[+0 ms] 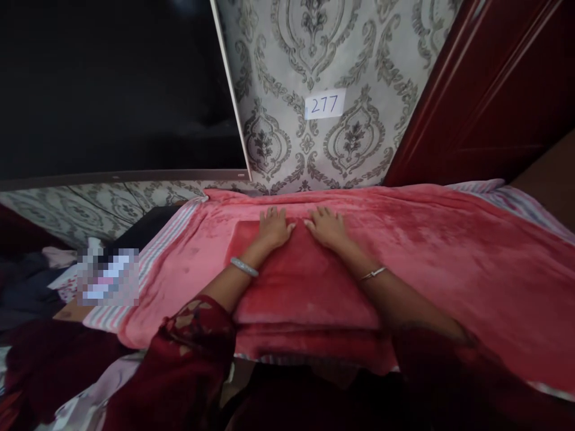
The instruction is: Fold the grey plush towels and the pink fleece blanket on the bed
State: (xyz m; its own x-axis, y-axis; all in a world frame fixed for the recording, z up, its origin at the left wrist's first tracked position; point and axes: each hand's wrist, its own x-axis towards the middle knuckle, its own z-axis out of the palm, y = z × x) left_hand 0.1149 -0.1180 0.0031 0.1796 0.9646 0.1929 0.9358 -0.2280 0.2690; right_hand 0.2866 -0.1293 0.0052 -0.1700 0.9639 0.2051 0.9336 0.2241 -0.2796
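A red plush blanket [305, 281], folded into a thick rectangle, lies in front of me. My left hand [275, 228] rests flat on its far left part, fingers spread and pointing away. At the far right part my right hand [327, 227] lies palm down in the same way, thumb toward the left one. A small gap separates the two thumbs. Beneath the folded piece spreads a pinkish-red plush cover [449, 269] with striped edges. The layers of the fold show along its near side.
A large dark television screen [117, 90] stands at the back left. Patterned wallpaper with a paper label [325, 104] reading 277 is behind. A dark red wooden door or panel [489, 90] rises at right. Clothes [54, 359] are heaped at lower left.
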